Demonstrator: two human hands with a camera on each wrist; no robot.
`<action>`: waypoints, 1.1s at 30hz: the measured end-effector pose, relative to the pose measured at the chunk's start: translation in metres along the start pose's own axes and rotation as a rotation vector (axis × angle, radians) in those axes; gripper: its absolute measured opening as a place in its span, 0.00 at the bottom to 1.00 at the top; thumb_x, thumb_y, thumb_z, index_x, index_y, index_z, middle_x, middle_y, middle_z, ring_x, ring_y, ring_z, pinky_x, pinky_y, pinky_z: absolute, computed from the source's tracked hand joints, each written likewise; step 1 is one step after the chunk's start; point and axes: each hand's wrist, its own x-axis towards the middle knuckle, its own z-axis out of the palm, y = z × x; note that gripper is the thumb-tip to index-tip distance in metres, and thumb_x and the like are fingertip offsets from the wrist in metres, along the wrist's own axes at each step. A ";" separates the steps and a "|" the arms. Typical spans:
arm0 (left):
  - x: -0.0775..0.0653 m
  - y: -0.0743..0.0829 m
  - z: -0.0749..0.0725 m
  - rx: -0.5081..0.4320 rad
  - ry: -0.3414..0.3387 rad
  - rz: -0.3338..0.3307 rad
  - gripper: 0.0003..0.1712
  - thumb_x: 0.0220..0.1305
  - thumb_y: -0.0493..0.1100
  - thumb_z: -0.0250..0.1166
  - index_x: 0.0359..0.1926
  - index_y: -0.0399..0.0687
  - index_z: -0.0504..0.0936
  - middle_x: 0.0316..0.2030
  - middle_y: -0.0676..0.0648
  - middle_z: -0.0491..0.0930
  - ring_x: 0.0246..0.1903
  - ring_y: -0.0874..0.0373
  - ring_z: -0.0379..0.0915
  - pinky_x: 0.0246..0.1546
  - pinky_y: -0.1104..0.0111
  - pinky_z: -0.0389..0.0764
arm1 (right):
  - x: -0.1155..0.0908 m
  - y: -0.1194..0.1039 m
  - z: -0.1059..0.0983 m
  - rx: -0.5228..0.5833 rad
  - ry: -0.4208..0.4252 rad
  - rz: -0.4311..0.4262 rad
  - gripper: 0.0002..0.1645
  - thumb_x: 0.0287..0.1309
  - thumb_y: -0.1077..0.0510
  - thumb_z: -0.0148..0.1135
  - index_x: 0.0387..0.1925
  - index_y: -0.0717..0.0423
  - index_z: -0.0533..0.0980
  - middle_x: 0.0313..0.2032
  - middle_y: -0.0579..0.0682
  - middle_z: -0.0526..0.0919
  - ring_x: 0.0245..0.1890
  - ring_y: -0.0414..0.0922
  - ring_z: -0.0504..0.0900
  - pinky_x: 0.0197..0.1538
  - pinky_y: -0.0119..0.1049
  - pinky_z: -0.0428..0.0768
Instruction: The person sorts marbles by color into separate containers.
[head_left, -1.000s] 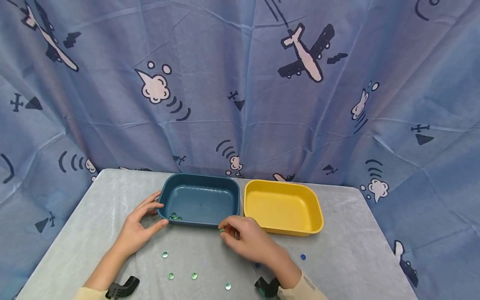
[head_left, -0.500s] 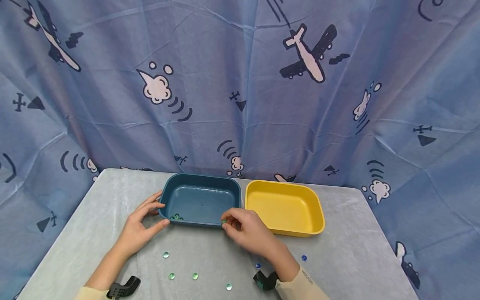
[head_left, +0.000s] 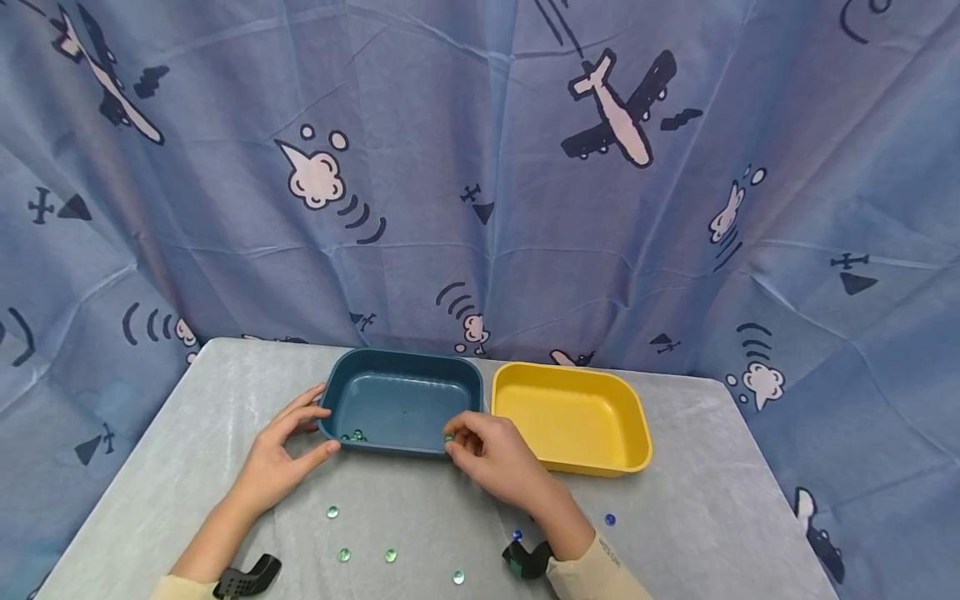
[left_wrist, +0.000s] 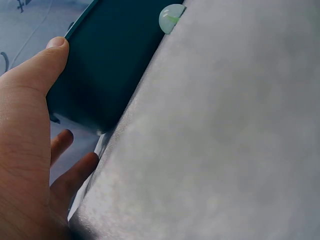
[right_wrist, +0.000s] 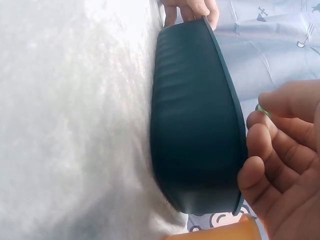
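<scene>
My right hand (head_left: 495,460) pinches a small green glass bead (right_wrist: 263,110) between thumb and index finger. It is at the front right corner of a dark blue plastic bin (head_left: 405,450), its fingertips right at the rim. Several green glass beads (head_left: 355,435) lie inside, by the bin's front left corner. My left hand (head_left: 279,457) spans that corner with extended fingers, the thumb touching the front rim and other fingers at the left side. On the table in front are more green beads (head_left: 332,512), and a pale one (left_wrist: 171,19) also shows in the left wrist view.
A yellow plastic bin (head_left: 573,467) stands just right of the blue one. Two blue beads (head_left: 610,519) lie on the grey cloth-covered table (head_left: 712,500), one beside my right wrist. A patterned blue curtain (head_left: 405,167) hangs behind the table's back edge.
My right hand has moved slightly up and away from me, carrying the green bead from in front of the blue bin to its front right rim. My left hand has stayed put.
</scene>
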 end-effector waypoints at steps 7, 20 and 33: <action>-0.001 -0.002 0.000 -0.009 0.001 0.003 0.28 0.61 0.29 0.81 0.61 0.40 0.85 0.80 0.45 0.68 0.69 0.65 0.73 0.60 0.76 0.80 | 0.000 0.002 0.001 0.010 -0.004 0.025 0.08 0.73 0.61 0.71 0.50 0.57 0.86 0.32 0.37 0.81 0.31 0.38 0.77 0.33 0.32 0.81; 0.000 -0.001 -0.001 0.002 -0.005 0.007 0.28 0.61 0.30 0.82 0.61 0.40 0.85 0.80 0.45 0.68 0.70 0.64 0.73 0.60 0.76 0.80 | 0.001 0.002 0.001 0.001 -0.012 0.034 0.08 0.73 0.60 0.71 0.51 0.57 0.86 0.33 0.37 0.80 0.31 0.38 0.77 0.33 0.31 0.80; 0.000 0.000 0.000 0.012 0.003 0.004 0.28 0.61 0.30 0.82 0.61 0.40 0.85 0.80 0.45 0.68 0.70 0.63 0.73 0.60 0.76 0.80 | 0.001 0.001 0.002 -0.004 -0.008 0.031 0.07 0.73 0.61 0.71 0.49 0.56 0.86 0.32 0.37 0.80 0.29 0.37 0.76 0.31 0.31 0.79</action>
